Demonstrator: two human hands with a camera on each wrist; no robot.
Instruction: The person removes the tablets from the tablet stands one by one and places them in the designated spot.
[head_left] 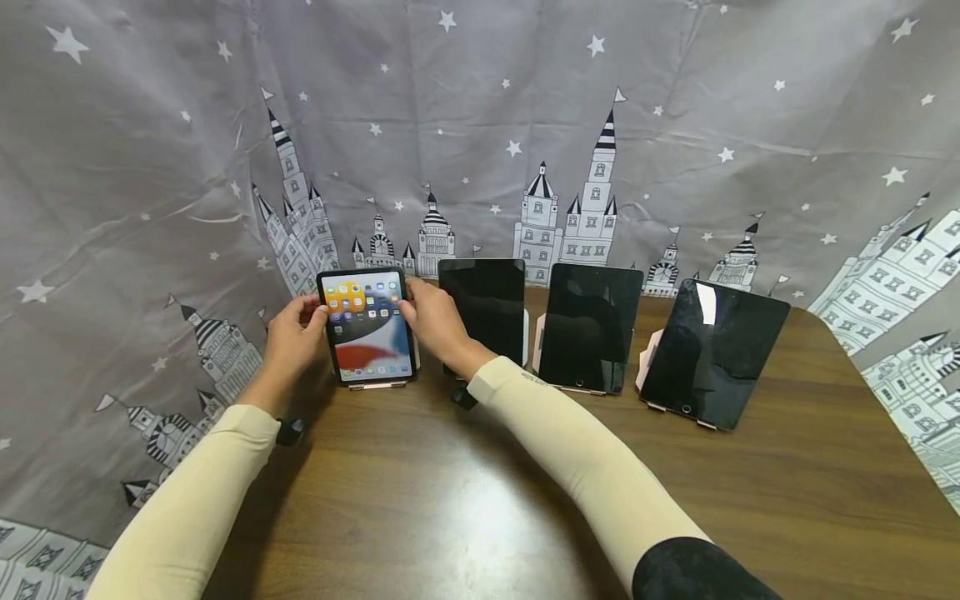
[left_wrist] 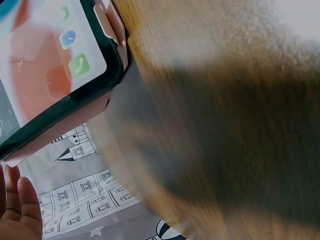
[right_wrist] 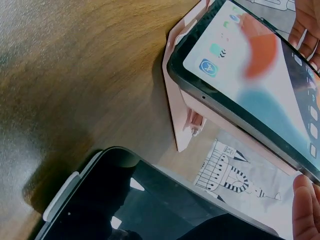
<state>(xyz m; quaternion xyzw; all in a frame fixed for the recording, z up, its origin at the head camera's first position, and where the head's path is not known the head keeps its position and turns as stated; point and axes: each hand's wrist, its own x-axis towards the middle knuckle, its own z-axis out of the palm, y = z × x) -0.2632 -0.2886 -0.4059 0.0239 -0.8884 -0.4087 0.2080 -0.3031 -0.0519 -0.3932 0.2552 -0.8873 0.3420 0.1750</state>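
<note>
A lit tablet [head_left: 367, 329] showing rows of app icons leans upright on a pink stand [right_wrist: 175, 110] at the left of the table. My left hand [head_left: 294, 335] holds its left edge, the thumb by the front and the fingers partly hidden beside it. On the opposite side, my right hand [head_left: 437, 318] grips the right edge near the top, thumb at the front rim. In the right wrist view the tablet's lower corner sits against the stand's lip, and the fingers behind the tablet are mostly hidden.
Three dark-screened tablets stand in a row to the right: one [head_left: 491, 304] beside my right hand, a middle one [head_left: 591, 329] and a tilted one [head_left: 716, 350]. Behind the wooden table [head_left: 420, 492] hangs a grey cloth [head_left: 465, 108] with stars and castles.
</note>
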